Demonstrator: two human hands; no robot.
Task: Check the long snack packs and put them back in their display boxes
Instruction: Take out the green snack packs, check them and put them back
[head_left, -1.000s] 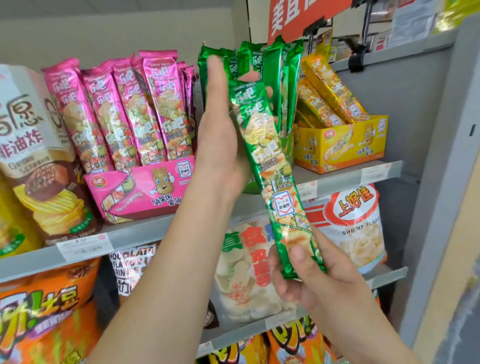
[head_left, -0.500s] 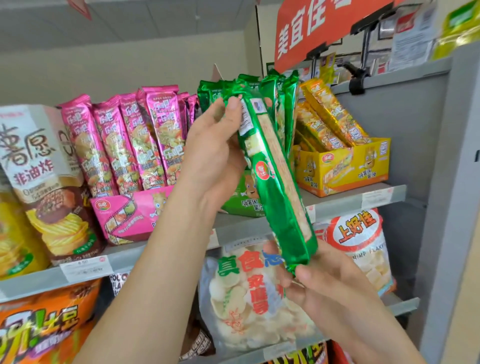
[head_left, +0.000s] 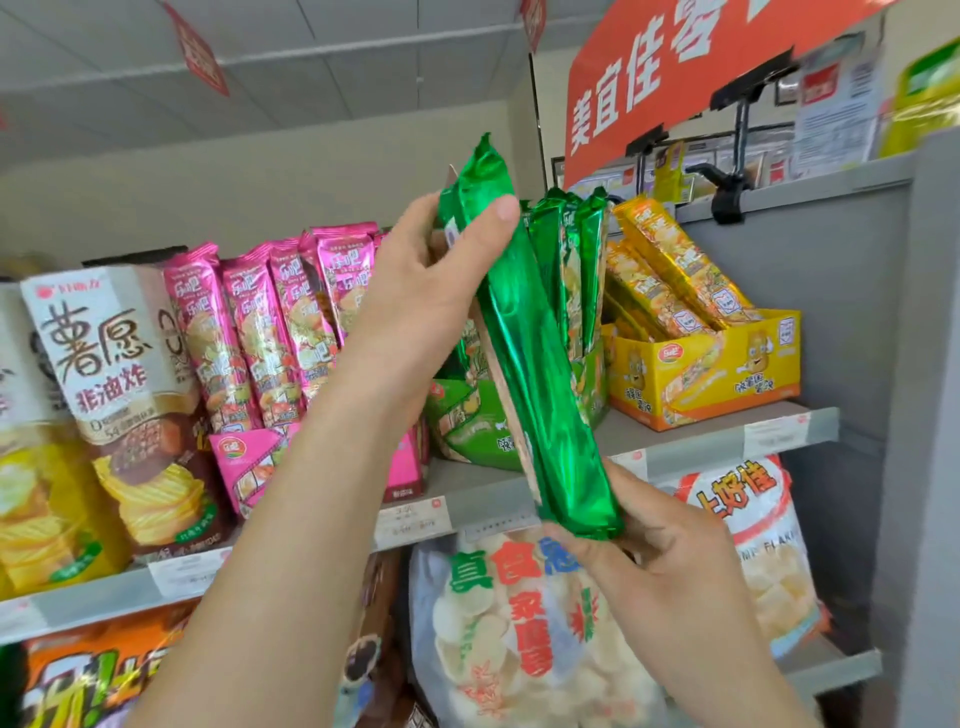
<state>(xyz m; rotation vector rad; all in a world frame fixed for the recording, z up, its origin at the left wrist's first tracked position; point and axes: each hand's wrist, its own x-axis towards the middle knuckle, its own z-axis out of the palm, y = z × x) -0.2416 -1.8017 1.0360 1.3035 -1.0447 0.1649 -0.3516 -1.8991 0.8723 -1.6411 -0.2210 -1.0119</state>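
Aloft, left hand and right hand hold pack.

Grey metal store shelf with price labels along its front edge. From its left end: a large potato chip bag, a pink display box of upright pink snack packs, a green display box holding green snack packs, and at the right end a yellow display box of leaning yellow snack packs.

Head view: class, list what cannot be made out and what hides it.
- green pack front, head view: turned away, only plain foil shows.
- green display box, head view: mostly behind the green pack and left hand.
- price labels, head view: too small, blurred.
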